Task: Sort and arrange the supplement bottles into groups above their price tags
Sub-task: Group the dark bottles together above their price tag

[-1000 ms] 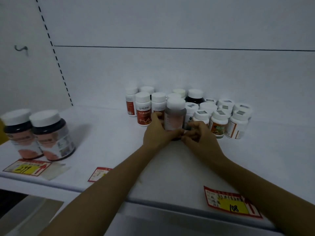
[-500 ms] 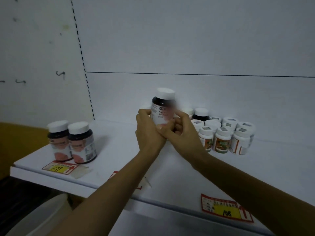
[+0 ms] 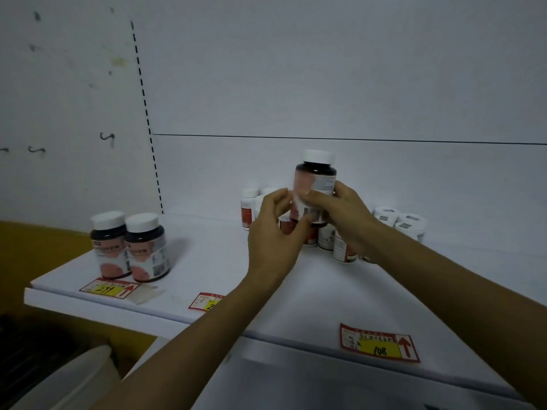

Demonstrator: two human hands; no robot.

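The person holds one dark bottle (image 3: 316,184) with a white cap upright in the air, above the shelf (image 3: 310,291) and in front of the crowd of small bottles (image 3: 248,209) at the back. The right hand (image 3: 346,220) wraps round the bottle from the right, with its fingers curled across the label. The left hand (image 3: 272,241) meets it from the left: its thumb lies at the lower edge of the bottle and its bent fingers sit at the left side of the label, though blur there makes the exact contact hard to read.

More of the small bottles, with white caps (image 3: 399,223), stand behind and to the right of the right wrist. Some are partly hidden by the hands.

Well apart, near the left end of the shelf, two larger dark bottles (image 3: 130,247) with white caps stand touching side by side, just behind a red and yellow price tag (image 3: 109,288) marked 299. A second price tag (image 3: 207,301) lies at the front edge, half covered by the left forearm. A third price tag (image 3: 380,343), marked 108, lies at the front edge on the right.
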